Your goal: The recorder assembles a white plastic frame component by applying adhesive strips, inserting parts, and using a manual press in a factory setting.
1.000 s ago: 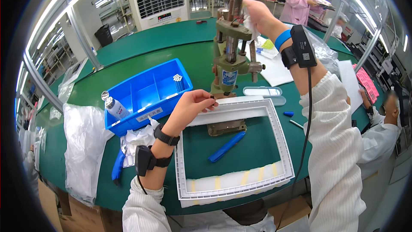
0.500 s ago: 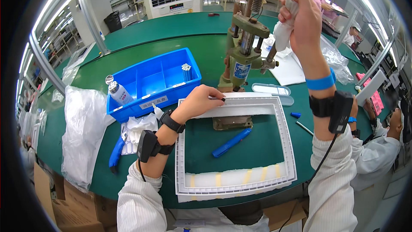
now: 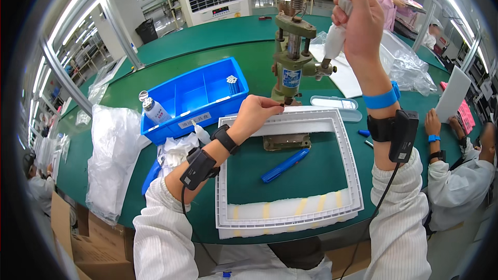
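Observation:
A white rectangular plastic frame (image 3: 346, 145) lies on the green table, its far edge under a green hand press (image 3: 292, 67). My left hand (image 3: 255, 114) pinches the frame's far edge right at the foot of the press. My right hand (image 3: 361, 18) is raised high and closed around the white handle (image 3: 335, 36) of the press lever. Both wrists carry black strapped devices; the right one also has a blue band.
A blue pen-like tool (image 3: 285, 165) lies inside the frame. A blue divided bin (image 3: 194, 98) with a small bottle (image 3: 153, 110) stands to the left, beside clear plastic bags (image 3: 111, 155). Another person sits at the right (image 3: 459, 176); one stands far back.
My right hand has swung with the press handle from upper left of the press toward the upper right. The left hand stays on the frame's far edge.

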`<state>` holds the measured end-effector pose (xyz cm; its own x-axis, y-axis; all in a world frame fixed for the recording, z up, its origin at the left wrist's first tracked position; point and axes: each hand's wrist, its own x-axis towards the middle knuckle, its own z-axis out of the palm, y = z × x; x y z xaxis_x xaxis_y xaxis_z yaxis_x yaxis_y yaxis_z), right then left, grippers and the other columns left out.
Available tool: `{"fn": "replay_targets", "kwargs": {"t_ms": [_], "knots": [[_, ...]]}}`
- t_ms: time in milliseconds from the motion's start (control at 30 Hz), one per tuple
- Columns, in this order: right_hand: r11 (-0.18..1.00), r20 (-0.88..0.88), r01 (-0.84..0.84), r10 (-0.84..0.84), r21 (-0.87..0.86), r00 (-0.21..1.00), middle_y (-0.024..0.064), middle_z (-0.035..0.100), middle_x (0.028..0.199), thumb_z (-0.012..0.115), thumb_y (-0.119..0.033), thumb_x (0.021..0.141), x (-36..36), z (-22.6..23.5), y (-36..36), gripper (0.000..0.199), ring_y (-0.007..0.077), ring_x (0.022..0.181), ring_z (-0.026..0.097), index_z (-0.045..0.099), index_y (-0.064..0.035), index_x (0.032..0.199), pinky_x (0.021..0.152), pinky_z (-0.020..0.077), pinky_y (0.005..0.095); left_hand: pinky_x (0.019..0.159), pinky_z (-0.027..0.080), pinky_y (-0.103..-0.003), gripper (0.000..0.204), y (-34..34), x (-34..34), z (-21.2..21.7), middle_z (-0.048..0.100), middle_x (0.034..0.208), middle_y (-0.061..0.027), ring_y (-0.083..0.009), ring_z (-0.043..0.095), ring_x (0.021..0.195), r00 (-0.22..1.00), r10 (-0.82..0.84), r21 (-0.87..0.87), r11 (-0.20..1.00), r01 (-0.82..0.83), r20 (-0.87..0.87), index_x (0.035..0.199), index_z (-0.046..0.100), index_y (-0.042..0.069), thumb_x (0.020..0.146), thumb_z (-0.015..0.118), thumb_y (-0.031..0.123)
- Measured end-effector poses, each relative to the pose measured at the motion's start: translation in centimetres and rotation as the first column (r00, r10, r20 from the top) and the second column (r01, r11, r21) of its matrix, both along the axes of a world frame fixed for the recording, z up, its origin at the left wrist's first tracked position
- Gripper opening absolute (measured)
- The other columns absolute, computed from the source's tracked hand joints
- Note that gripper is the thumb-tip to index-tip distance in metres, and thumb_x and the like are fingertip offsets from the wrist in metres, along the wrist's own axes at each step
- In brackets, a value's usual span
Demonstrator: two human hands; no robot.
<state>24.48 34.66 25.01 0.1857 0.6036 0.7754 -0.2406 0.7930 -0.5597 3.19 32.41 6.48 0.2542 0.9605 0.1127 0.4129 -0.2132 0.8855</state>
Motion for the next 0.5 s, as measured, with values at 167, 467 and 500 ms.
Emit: {"fn": "replay_targets", "kwargs": {"t_ms": [167,467,500], "knots": [[0.999,0.047,0.030,-0.028,-0.039,0.999,0.0012,0.059,0.071,0.052,-0.012,0.093,-1.0,0.6,-0.1,0.013,0.0113,0.056,0.056,0.062,-0.0050,0.095,0.048,0.0426,0.0237,0.071,0.051,-0.027,0.025,-0.4,-0.4,-1.0,0.075,0.086,-0.0112,-0.0127,0.066,0.075,0.995,0.048,0.098,0.994,-0.040,-0.085,0.099,0.076,-0.001,0.083,0.077,0.019],[1.000,0.040,-0.022,0.022,-0.019,0.999,0.0055,0.059,0.081,0.055,-0.014,0.092,-0.3,0.2,-0.5,0.011,0.0076,0.055,0.046,0.060,-0.0042,0.094,0.054,0.0395,0.0249,0.067,0.055,-0.032,0.023,-0.4,0.0,-1.0,0.074,0.083,-0.0170,-0.0233,0.070,0.069,0.994,0.040,0.227,0.974,-0.017,-0.100,0.094,0.077,0.001,0.079,0.078,0.019],[1.000,0.050,-0.024,0.024,-0.002,0.998,0.0056,0.059,0.081,0.055,-0.014,0.092,-0.4,0.1,-0.9,0.011,0.0076,0.055,0.045,0.060,-0.0042,0.094,0.055,0.0394,0.0248,0.067,0.055,-0.033,0.023,-0.5,-0.1,-1.0,0.074,0.083,-0.0175,-0.0247,0.071,0.070,0.989,0.053,0.235,0.972,-0.020,-0.137,0.093,0.077,0.001,0.079,0.079,0.019]]}}
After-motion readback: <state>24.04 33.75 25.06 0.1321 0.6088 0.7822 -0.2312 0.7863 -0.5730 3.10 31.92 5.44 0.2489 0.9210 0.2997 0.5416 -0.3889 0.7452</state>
